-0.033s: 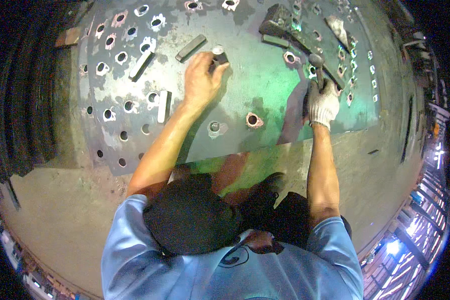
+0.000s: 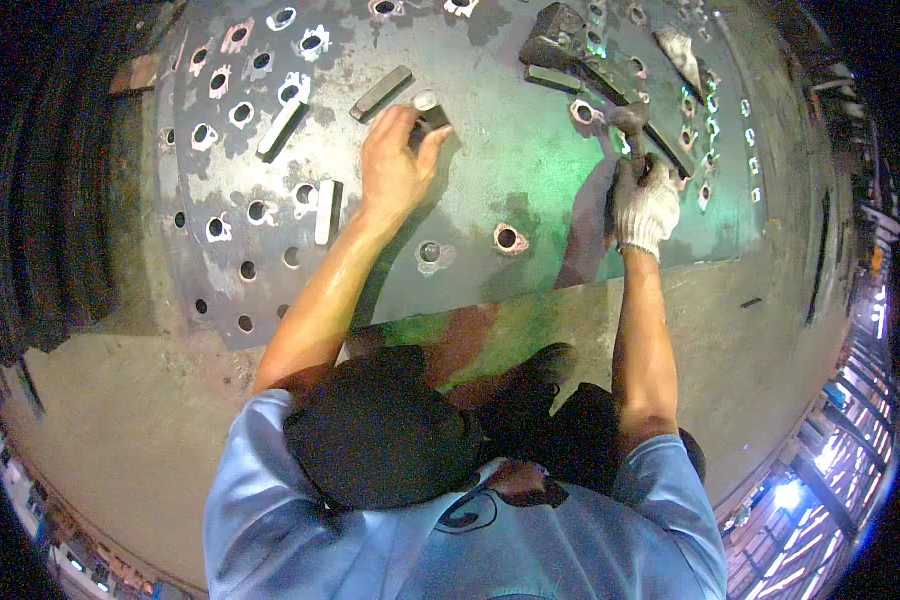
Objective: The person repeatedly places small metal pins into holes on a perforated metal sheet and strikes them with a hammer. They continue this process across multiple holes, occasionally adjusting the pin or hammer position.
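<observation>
A short metal bar (image 2: 427, 103) stands on the steel plate (image 2: 530, 190), its bright end facing up. Fingers and thumb of my bare left hand (image 2: 395, 165) are closed around its sides. To the right, my gloved right hand (image 2: 647, 205) grips a hammer (image 2: 629, 118); its round head is raised in front of the knuckles, with most of the handle hidden by the glove. Loose bars lie near my left hand: one just beyond it (image 2: 382, 93), one farther left (image 2: 283, 131) and one closer to me (image 2: 328, 212).
Many round holes with rough, pale rims dot the plate, one hole (image 2: 506, 238) between my arms. At the far right lie a dark blocky lump (image 2: 553, 38), another short bar (image 2: 554, 79), a long dark bar (image 2: 670, 150) and a pale tapered piece (image 2: 679, 58). Concrete floor (image 2: 130, 440) surrounds the plate.
My left hand and the upper end of its bar have shifted slightly left. The hammer head has moved very little, and both grips stay the same.
</observation>
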`<action>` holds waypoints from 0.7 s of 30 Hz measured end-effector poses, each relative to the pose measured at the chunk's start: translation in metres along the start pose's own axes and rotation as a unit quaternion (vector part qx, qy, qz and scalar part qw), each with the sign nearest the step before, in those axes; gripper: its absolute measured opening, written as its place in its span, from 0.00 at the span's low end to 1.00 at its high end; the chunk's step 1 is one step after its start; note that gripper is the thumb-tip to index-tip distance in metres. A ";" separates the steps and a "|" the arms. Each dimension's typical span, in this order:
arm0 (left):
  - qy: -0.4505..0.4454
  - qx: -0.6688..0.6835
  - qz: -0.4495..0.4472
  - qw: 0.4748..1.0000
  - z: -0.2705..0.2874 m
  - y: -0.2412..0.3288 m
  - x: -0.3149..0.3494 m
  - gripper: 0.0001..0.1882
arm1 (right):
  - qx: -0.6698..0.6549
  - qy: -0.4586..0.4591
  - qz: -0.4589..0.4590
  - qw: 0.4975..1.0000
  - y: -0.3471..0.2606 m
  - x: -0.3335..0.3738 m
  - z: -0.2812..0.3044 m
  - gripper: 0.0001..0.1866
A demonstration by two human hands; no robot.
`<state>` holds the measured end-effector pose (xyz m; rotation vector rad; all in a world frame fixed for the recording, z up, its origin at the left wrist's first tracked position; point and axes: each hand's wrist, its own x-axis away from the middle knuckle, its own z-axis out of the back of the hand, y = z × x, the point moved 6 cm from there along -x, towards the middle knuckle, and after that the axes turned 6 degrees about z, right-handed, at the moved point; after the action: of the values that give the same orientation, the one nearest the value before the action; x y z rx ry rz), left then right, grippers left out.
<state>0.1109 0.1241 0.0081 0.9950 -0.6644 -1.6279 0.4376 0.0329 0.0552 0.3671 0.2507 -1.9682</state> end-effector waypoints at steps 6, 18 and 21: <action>-0.005 -0.011 0.043 0.999 0.016 -0.006 0.016 0.16 | -0.141 0.002 0.113 0.984 -0.111 0.005 -0.001 0.32; -0.070 0.030 0.055 0.996 0.006 0.000 0.015 0.13 | -0.218 -0.005 0.148 0.965 -0.088 -0.007 -0.052 0.13; -0.093 0.024 0.073 0.993 0.002 0.003 0.014 0.13 | -0.197 -0.017 0.147 0.969 -0.090 -0.006 -0.053 0.12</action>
<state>0.1091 0.1096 0.0081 0.8158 -0.8856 -1.5922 0.3657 0.0927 0.0090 0.1027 0.5242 -1.5862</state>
